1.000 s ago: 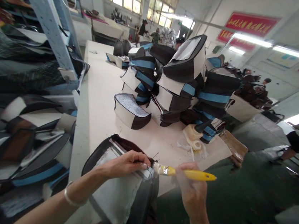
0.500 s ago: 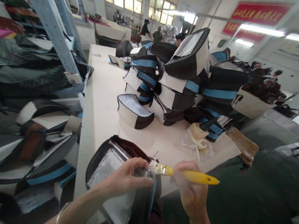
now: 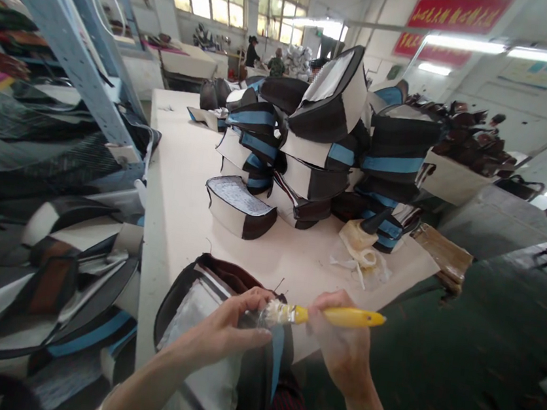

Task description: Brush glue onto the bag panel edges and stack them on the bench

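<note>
In my right hand (image 3: 342,338) is a paintbrush with a yellow handle (image 3: 349,317), held closed around the handle. The pale, clumped bristles (image 3: 272,313) point left and touch the upper edge of an unfinished bag (image 3: 207,355) between my left thumb and fingers. My left hand (image 3: 233,325) grips that edge, its fingertips curled at the rim and partly hidden. Black material, a white inner panel and a blue stripe make up the bag, which leans on the table's near edge at my lap.
Several black, white and blue bag pieces (image 3: 316,177) are stacked on the pale table (image 3: 168,219). A glue-stained container (image 3: 358,238) stands at the right beside crumpled plastic. More pieces (image 3: 78,275) are heaped at left by a blue metal post (image 3: 89,39). People (image 3: 252,51) are in the background.
The brush and my right hand have moved slightly left, with the bristles further in over the bag's edge. My left hand keeps its hold. The view has shifted slightly.
</note>
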A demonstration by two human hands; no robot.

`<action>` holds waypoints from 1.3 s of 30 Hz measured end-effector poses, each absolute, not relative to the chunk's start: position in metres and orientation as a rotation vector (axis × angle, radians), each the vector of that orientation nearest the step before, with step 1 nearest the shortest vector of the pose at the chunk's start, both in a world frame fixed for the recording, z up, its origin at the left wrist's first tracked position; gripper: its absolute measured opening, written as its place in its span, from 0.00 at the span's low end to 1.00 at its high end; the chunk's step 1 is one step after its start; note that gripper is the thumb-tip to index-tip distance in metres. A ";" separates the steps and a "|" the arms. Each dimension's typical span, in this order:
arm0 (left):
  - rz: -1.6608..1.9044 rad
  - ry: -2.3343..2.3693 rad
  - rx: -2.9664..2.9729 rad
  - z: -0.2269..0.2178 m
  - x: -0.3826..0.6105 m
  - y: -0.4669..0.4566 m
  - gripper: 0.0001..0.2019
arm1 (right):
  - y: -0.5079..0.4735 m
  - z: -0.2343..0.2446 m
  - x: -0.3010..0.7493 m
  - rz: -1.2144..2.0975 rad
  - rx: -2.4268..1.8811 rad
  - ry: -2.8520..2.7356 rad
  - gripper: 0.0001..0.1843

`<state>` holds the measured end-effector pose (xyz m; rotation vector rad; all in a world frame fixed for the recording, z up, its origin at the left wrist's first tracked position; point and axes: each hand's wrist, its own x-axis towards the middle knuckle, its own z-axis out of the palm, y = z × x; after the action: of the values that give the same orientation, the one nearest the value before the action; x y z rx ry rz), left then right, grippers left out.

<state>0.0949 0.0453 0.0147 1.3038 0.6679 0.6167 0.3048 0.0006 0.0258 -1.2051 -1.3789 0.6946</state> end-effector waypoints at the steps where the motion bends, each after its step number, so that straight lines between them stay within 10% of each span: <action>1: 0.597 0.653 1.266 0.015 0.095 0.045 0.10 | 0.002 0.024 0.305 0.675 -1.231 -1.382 0.06; 11: 0.541 0.660 1.083 0.006 0.093 0.043 0.20 | 0.000 0.023 0.300 0.557 -1.194 -1.366 0.05; 39: 1.040 0.505 0.489 -0.005 0.021 0.053 0.08 | 0.022 0.026 0.236 0.868 -0.790 -1.364 0.05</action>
<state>0.0213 0.0534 -0.0049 0.4887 0.5049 1.0402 0.2357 0.0216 0.0259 -0.7896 -1.3635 0.8678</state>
